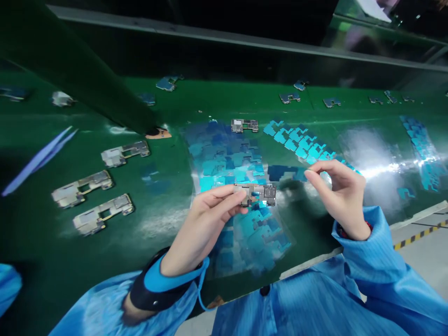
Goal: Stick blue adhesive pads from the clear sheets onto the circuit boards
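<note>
My left hand (pixel 217 210) is closed on a small circuit board (pixel 264 193), with the thumb on top of its grey shielded end. To the right, the thumb and forefinger of my right hand (pixel 338 191) are pinched together at the end of a dark blue film piece (pixel 285 173). That film piece stretches left, just above the held board, apart from it as far as I can tell. Beneath both hands lie clear sheets bearing shiny blue film cut-outs (pixel 241 161). Another circuit board (pixel 244 125) rests beyond the sheets.
On the green bench (pixel 168 261), several boards (pixel 103 212) lie at the left, and more lie along the back. Blue-purple tweezers (pixel 38 161) rest at far left. A slanted dark green post (pixel 105 84) stands nearby. More film sheets (pixel 425 151) lie at right.
</note>
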Available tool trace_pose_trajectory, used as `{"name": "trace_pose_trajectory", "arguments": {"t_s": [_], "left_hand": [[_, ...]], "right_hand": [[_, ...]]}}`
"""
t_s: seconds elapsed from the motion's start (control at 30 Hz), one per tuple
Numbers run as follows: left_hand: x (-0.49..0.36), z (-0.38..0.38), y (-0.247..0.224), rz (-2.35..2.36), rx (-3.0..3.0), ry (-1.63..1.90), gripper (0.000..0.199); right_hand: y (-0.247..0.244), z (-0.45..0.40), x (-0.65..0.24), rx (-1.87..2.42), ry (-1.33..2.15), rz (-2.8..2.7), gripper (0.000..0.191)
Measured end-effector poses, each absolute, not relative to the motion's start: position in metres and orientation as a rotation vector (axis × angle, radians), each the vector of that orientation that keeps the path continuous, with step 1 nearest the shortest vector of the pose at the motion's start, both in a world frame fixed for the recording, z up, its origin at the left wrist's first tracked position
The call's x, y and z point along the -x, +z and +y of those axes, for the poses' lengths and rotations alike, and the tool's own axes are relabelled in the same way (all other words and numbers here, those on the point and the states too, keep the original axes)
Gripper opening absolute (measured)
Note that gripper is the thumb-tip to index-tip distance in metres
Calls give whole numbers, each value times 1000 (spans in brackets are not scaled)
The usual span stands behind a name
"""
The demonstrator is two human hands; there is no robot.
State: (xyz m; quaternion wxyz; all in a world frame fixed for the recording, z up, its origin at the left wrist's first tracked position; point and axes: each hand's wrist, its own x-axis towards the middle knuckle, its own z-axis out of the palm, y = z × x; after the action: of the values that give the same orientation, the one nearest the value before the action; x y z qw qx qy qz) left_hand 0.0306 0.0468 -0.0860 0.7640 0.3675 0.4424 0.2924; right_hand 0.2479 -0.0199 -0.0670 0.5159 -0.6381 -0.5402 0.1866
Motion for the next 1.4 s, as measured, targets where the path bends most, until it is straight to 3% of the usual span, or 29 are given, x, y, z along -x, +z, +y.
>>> {"name": "trace_pose_trajectory", "arguments": {"t_s": [0.17, 0.3, 0.43, 1.13, 1.4], "left_hand": [[-35, 38, -84, 976, -730, 638, 17], [-35, 33, -84, 979, -792, 701, 31], [-33, 30, -83, 923, -833, 724, 22], [-36, 22, -67, 1018, -826, 688, 43], [-37, 20, -64, 1071, -873, 694, 40]], "right_hand": [[-62, -18, -244, 1473, 775, -1200, 9], [-63, -16, -237, 1464, 898, -1171, 10], [-67, -17, -236, 1501, 899, -1129, 7], [-64, -18, -226, 1605, 824, -1182, 8], [-64, -16, -224, 1598, 807, -1175, 7]]}}
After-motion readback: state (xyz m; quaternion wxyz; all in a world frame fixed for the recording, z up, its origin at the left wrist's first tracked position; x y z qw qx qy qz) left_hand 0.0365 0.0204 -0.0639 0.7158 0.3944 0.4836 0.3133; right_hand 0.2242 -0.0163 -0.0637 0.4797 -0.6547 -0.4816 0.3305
